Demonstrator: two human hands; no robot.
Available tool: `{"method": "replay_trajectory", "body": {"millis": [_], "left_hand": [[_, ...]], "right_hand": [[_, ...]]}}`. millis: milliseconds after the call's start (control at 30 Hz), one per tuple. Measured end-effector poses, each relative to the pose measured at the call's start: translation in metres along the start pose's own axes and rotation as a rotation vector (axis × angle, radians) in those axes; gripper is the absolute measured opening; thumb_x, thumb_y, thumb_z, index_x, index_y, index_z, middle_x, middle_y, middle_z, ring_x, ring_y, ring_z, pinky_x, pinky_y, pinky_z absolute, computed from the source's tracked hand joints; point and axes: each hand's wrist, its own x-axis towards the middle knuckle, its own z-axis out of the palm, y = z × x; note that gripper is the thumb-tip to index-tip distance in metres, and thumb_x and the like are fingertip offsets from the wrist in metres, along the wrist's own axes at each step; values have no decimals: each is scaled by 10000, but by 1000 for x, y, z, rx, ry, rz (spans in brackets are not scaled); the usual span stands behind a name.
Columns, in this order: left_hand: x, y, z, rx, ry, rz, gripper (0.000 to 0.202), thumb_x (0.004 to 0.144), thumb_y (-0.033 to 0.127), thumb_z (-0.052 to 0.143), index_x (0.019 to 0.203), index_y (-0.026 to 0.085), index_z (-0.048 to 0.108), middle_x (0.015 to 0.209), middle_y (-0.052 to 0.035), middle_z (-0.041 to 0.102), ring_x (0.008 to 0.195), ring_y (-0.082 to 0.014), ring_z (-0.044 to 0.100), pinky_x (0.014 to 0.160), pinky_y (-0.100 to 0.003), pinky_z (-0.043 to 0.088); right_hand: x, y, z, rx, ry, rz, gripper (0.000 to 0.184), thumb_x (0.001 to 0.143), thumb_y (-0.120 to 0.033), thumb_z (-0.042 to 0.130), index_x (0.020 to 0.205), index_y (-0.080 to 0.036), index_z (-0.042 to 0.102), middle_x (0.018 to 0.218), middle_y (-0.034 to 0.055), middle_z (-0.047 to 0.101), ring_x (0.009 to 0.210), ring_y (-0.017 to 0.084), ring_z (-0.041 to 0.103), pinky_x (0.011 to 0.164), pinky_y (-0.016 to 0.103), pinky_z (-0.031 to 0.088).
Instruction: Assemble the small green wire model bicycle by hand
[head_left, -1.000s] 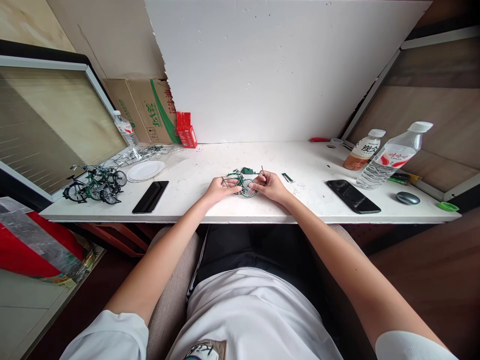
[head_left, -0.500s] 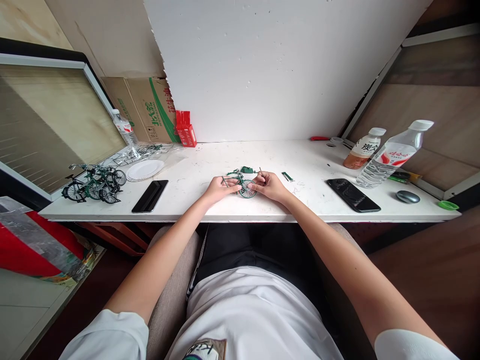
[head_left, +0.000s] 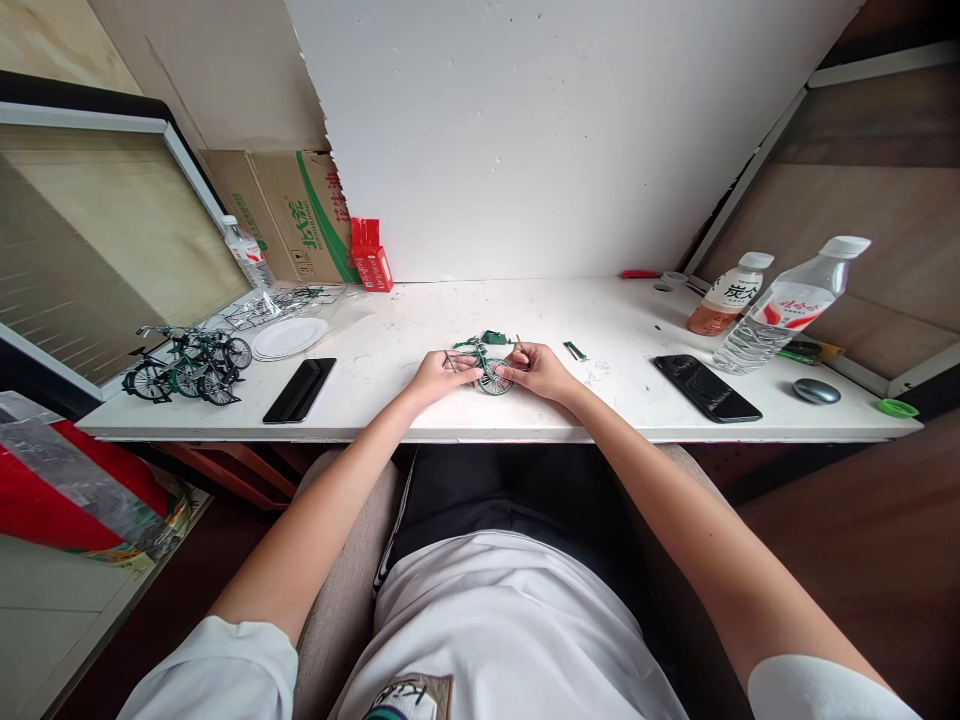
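Note:
Between my hands, just above the white table or resting on it, is a small green model bicycle [head_left: 494, 378] with a spoked wheel facing me. My left hand [head_left: 437, 378] pinches its left side, thumb near the wheel. From the right, my right hand [head_left: 541, 372] grips the wheel's edge, and a thin brownish stick pokes up from its curled fingers. Just behind the bicycle lies a green plastic piece [head_left: 493, 338]. A narrow green part [head_left: 575, 351] rests to the right of my right hand. Fingers cover part of the bicycle.
Assembled model bicycles [head_left: 191, 368] stand at the left, near a white plate [head_left: 290, 339] and a phone [head_left: 300, 390]. A second phone [head_left: 706, 388], a mouse [head_left: 816, 392], a tea bottle [head_left: 729, 295] and a water bottle [head_left: 791, 305] are on the right. A red box [head_left: 372, 258] stands behind.
Both hands keep their hold on the bicycle, almost unmoved. The stick at my right hand shows slightly less tall. The whole view has shifted very slightly.

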Motion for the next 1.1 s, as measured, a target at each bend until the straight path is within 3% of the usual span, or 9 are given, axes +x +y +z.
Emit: {"method": "replay_trajectory", "body": {"millis": [333, 800, 1100], "left_hand": [[-1, 1, 1, -1, -1, -6, 514, 694, 299, 1075, 1066, 113, 773, 960, -108, 809, 877, -249, 781, 1003, -508, 645], [2, -3, 1, 36, 2, 26, 497, 730, 276, 1054, 1094, 99, 766, 963, -97, 814, 841, -220, 795, 941, -448, 672], [8, -15, -2, 61, 2, 62, 509, 741, 342, 1050, 1091, 111, 761, 969, -101, 811, 815, -220, 793, 886, -433, 680]], "right_hand": [[0, -2, 1, -4, -6, -11, 768, 815, -794, 859, 790, -263, 306, 752, -41, 339, 704, 151, 328, 654, 324, 339], [2, 4, -1, -21, -50, -13, 701, 911, -709, 817, 814, -253, 293, 769, -41, 343, 729, 150, 322, 676, 321, 321], [2, 5, -1, -42, -62, -18, 707, 925, -717, 804, 805, -252, 285, 761, -47, 325, 725, 145, 310, 677, 321, 293]]}}
